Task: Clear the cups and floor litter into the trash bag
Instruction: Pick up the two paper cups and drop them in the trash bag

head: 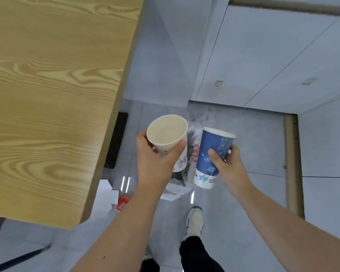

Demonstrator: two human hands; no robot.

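Light wood-grain tabletop [47, 95] with rounded corner on my left, glossy pale grey tiled floor [243, 222] below me, flat grey-white cabinet panels [263, 55] ahead, ceiling light streaks mirrored in the tiles.

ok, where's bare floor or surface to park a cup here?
The wooden tabletop shows bare across its visible span. Open floor tile lies between the trash bag and the brown strip. Crowded: the table's corner, with white card and red litter.

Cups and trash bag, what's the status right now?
Left hand holds white cup, right hand holds blue cup. Both above plastic trash bag on floor. Red-and-white litter under table edge. Nothing blocking.
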